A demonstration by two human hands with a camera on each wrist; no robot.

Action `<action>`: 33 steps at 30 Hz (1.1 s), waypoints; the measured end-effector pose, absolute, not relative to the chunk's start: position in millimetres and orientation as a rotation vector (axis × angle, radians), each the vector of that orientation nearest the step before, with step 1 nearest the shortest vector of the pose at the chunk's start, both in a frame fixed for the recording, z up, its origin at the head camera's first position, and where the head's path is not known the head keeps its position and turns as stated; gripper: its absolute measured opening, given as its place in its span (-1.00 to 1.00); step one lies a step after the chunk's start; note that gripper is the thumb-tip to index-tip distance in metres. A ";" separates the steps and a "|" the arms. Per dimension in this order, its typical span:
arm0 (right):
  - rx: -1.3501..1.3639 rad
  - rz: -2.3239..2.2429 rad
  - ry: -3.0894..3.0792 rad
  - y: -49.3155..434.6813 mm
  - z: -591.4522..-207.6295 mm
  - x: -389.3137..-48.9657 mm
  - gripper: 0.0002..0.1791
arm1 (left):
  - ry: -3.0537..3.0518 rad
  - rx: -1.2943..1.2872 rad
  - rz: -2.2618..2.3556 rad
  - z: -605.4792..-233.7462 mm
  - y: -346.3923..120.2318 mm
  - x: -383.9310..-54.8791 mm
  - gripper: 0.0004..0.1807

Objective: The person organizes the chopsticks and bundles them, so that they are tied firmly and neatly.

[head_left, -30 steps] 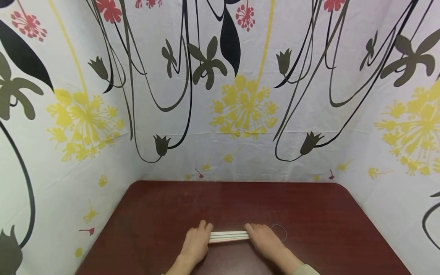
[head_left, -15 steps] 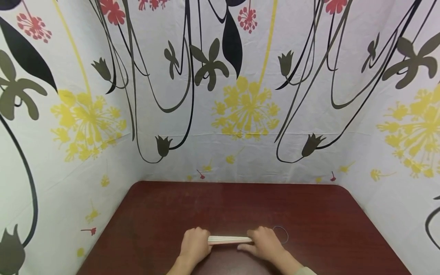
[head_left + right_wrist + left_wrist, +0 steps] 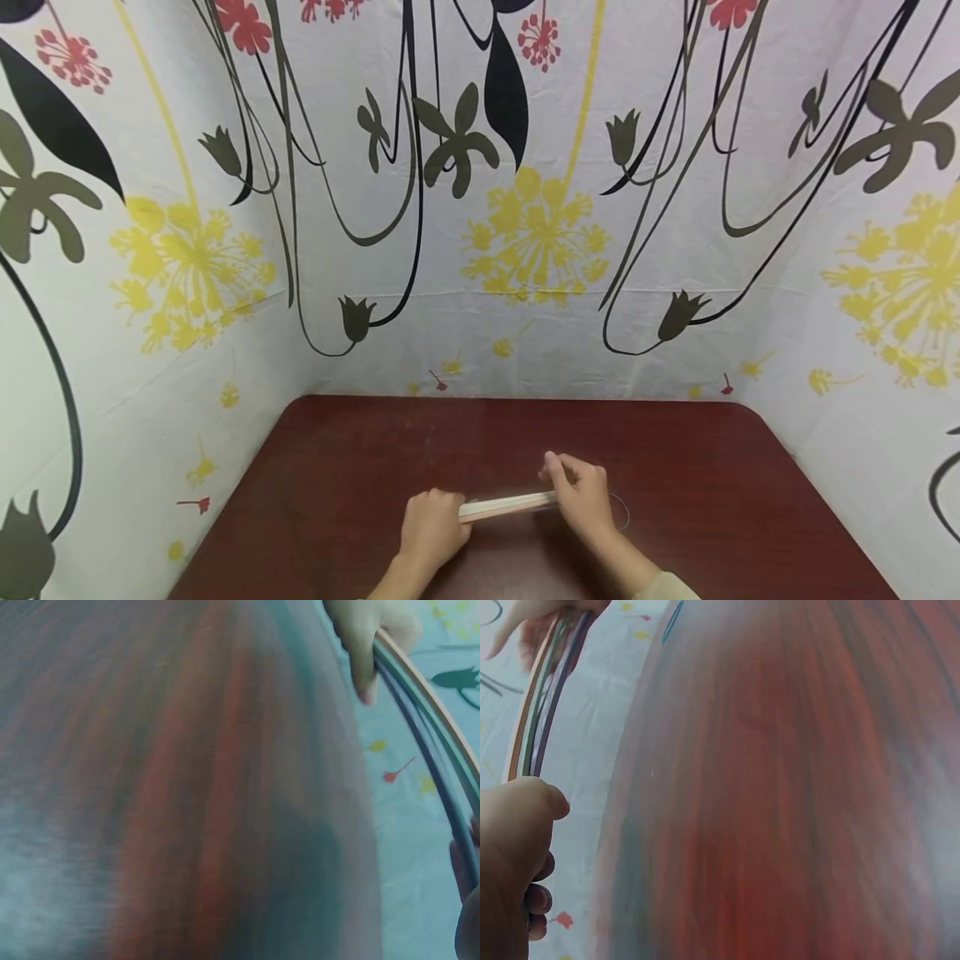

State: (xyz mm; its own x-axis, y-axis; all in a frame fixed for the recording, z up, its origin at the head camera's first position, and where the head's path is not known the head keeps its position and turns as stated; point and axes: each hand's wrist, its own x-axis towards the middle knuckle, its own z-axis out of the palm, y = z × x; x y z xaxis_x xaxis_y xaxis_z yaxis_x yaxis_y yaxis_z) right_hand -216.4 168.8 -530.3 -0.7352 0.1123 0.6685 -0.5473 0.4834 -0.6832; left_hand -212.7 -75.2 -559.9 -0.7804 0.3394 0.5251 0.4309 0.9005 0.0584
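A narrow stack of thin layers (image 3: pixel 504 506), pale on top, lies between my two hands in the head view. Its orange, green and purple edges show in the left wrist view, where the stack (image 3: pixel 549 694) bows slightly; its exact kind I cannot tell. My left hand (image 3: pixel 433 527) grips the left end, fingers wrapped underneath. At the raised right end is my right hand (image 3: pixel 583 497), with thumb and forefinger lifted above the stack and other fingers curled behind it. The right wrist view shows the stack (image 3: pixel 431 724) running from the left hand (image 3: pixel 371 634) toward the right fingers (image 3: pixel 459 871).
On the dark red-brown table (image 3: pixel 375 450), just beyond the right hand, lies a thin bluish loop (image 3: pixel 622 510), like a rubber band, partly hidden by the hand. Floral-printed white cloth (image 3: pixel 525 350) surrounds the table at the back and both sides.
The right hand has risen and turned, its thumb moving from below the stack to above it. The stack's right end has tilted up. My left hand keeps its grip at nearly the same place.
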 end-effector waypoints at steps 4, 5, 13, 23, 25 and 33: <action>0.410 1.203 -2.073 168.1 -524.6 -218.0 -0.68 | -2.508 -0.554 -0.210 -550.6 -72.2 -215.0 -0.65; 0.389 1.182 -2.080 168.3 -525.6 -217.9 -0.67 | -2.492 -0.549 -0.196 -547.5 -72.7 -215.6 -0.67; 0.117 1.436 -2.158 164.3 -533.3 -212.9 -0.60 | -2.463 -0.535 -0.124 -530.2 -76.4 -217.4 -0.75; 0.119 1.631 -2.077 163.8 -515.8 -211.8 -0.58 | -2.444 -0.527 -0.083 -522.3 -67.2 -217.1 -0.57; 0.079 1.614 -2.094 162.8 -504.3 -205.8 -0.59 | -2.416 -0.554 -0.083 -521.0 -67.8 -217.4 -0.56; 0.224 1.615 -2.094 167.9 -518.7 -210.1 -0.52 | -2.411 -0.517 -0.069 -515.5 -65.8 -214.0 -0.60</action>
State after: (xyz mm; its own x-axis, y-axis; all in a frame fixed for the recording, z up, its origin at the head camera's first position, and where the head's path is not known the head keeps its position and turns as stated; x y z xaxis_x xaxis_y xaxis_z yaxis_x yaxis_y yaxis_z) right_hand -210.1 167.9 -518.7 -0.8699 0.1598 0.4666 -0.4107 0.2892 -0.8647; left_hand -214.0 -65.8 -515.5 -0.7023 0.3474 0.6214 0.3824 0.9203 -0.0823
